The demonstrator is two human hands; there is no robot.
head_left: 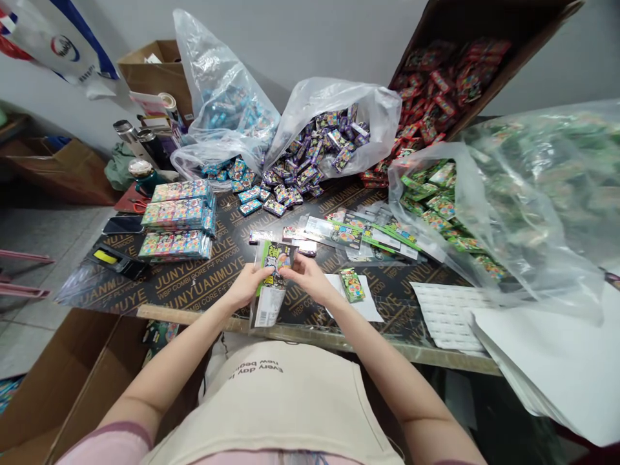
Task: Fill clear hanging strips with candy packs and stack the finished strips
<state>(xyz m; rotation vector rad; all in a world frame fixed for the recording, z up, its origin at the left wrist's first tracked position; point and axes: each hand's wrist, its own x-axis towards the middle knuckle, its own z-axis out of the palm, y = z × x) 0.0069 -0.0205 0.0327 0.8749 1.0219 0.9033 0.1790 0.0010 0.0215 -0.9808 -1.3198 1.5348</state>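
Observation:
Both my hands hold one clear plastic sleeve with a green printed card (pixel 272 279) just above the near edge of the black plywood table (pixel 194 284). My left hand (pixel 248 284) pinches its left side and my right hand (pixel 310 276) pinches its upper right corner, fingers closed on it. A small green packet (pixel 352 285) lies on a white sheet just right of my right hand. Two or three small purple packets (pixel 290 235) lie on the table beyond the sleeve.
Clear bags of blue packets (pixel 227 116), purple packets (pixel 322 145) and green packets (pixel 436 194) crowd the far side, with a box of red packets (pixel 445 84). Stacked filled packs (pixel 177 219) stand at left. Sticker sheets (pixel 448 313) lie at right. An open cardboard box (pixel 58 387) sits below left.

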